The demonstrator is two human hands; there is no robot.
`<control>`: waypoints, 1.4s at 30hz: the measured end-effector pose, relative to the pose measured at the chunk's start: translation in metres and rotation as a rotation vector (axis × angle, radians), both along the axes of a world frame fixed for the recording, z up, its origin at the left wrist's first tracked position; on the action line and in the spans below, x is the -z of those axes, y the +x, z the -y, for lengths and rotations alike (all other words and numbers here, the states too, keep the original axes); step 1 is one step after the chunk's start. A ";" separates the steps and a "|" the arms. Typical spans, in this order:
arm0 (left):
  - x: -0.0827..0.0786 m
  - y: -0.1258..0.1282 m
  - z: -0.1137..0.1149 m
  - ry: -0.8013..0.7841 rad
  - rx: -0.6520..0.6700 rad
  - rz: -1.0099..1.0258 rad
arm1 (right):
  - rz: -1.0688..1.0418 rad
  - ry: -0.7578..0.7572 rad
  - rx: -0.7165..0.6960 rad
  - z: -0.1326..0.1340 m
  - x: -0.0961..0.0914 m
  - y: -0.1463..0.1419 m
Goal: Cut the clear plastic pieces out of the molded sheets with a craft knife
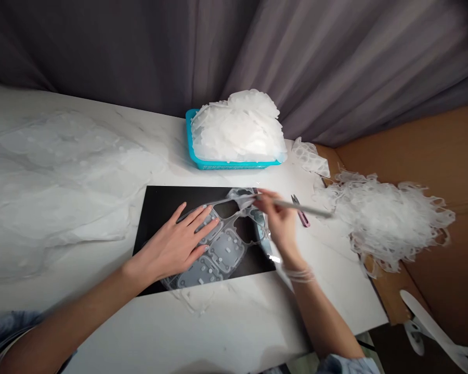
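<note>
A translucent silicone sheet (222, 249) with raised pads lies on a black mat (159, 208) in the middle of the white table. My left hand (177, 244) lies flat on the sheet, fingers stretched out, pressing it down. My right hand (278, 221) is closed around a thin grey tool (304, 209) whose near end touches a stretched strip of the sheet at its far edge. Parts of the sheet have open cut-outs where the black mat shows through.
A turquoise basket (203, 161) heaped with white translucent pieces stands behind the mat. Small pink-handled snips (301, 212) lie to the right. A pile of white trimmings (386, 218) sits on brown cardboard (444, 166). More clear sheets (58, 176) cover the table's left. Grey curtain behind.
</note>
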State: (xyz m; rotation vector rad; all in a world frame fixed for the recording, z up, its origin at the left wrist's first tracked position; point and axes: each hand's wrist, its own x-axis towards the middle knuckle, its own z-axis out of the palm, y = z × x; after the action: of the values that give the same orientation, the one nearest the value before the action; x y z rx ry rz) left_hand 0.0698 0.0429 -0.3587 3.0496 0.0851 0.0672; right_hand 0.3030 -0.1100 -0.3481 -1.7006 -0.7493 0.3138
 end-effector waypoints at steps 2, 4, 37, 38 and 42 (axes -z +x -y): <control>0.001 -0.002 -0.002 -0.023 0.005 0.013 | -0.288 0.142 0.218 0.030 -0.014 0.046; 0.000 -0.002 -0.004 -0.061 0.005 0.027 | -0.544 0.161 0.294 0.058 -0.024 0.081; -0.041 0.073 0.033 -1.832 -0.600 -0.087 | -0.096 -0.198 -0.474 0.023 -0.037 -0.019; -0.041 0.072 0.032 -1.820 -0.589 -0.096 | -0.089 -0.198 -0.479 0.023 -0.038 -0.019; -0.041 0.071 0.030 -1.777 -0.510 -0.150 | -0.018 -0.223 -0.518 0.026 -0.041 -0.026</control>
State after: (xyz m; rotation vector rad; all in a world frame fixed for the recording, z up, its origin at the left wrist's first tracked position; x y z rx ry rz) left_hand 0.1410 0.0133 -0.3180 1.2068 0.5527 -0.1358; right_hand 0.2773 -0.1360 -0.3071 -1.6856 -1.1738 0.7941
